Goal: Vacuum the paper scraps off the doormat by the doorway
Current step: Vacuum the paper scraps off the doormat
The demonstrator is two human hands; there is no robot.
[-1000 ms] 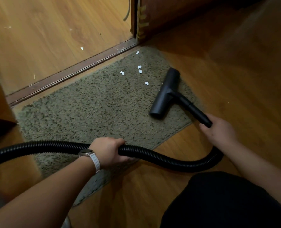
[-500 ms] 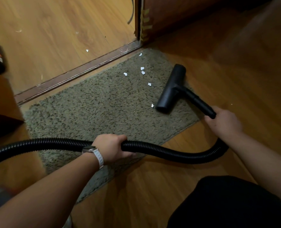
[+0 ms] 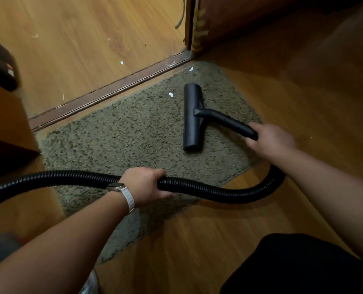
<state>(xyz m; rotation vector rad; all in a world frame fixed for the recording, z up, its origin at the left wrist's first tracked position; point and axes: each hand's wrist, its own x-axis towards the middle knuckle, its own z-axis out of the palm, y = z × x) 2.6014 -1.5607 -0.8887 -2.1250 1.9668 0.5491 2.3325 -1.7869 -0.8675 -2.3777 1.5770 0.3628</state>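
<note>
A shaggy grey-green doormat (image 3: 123,132) lies along the door threshold. The black vacuum nozzle (image 3: 192,117) lies flat on the mat's right part. My right hand (image 3: 271,141) grips its black tube at the mat's right edge. My left hand (image 3: 144,185), with a watch on the wrist, grips the ribbed black hose (image 3: 218,190) over the mat's near edge. One white paper scrap (image 3: 171,94) lies just left of the nozzle's far end. Another scrap (image 3: 191,69) sits at the mat's far corner by the threshold.
A dark threshold strip (image 3: 104,94) runs diagonally behind the mat. Beyond it, a small scrap (image 3: 121,63) lies on the wooden floor. A door edge with a frame (image 3: 194,24) stands at the top. Dark furniture (image 3: 0,66) stands at the left. My dark-clothed knee (image 3: 299,268) is bottom right.
The nozzle has moved left and toward the threshold, turning nearly upright in view. Several scraps that lay near it no longer show; two remain visible on the mat.
</note>
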